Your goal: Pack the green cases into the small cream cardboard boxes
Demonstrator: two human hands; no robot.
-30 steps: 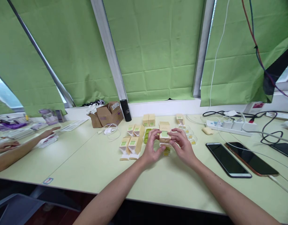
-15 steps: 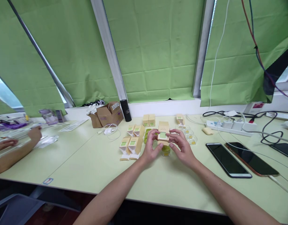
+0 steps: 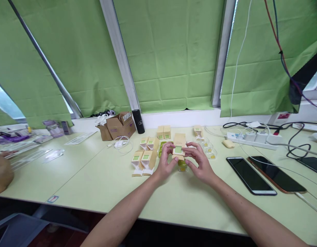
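Note:
Between my two hands is a small tan carton (image 3: 178,150) with a green square on it and a flap at its near end. My left hand (image 3: 166,161) grips its left side, and my right hand (image 3: 199,160) has its fingers on the right side. Just below the carton, a small clear jar with green contents (image 3: 182,166) stands on the table. To the left lie several similar cartons (image 3: 146,158) with their white-lined flaps folded out. More green jars (image 3: 161,147) are partly hidden behind my left hand.
Clear containers with yellow bits (image 3: 209,151) and a power strip (image 3: 251,139) are to the right, near two phones (image 3: 251,175). A cardboard box (image 3: 119,127) and black cylinder (image 3: 138,121) stand at the back. Another person's arm (image 3: 1,173) is at far left.
The carton has shifted slightly left and its near flap shows more. My right thumb has drawn back a little from it. The other person's arm at left has pulled back toward the edge.

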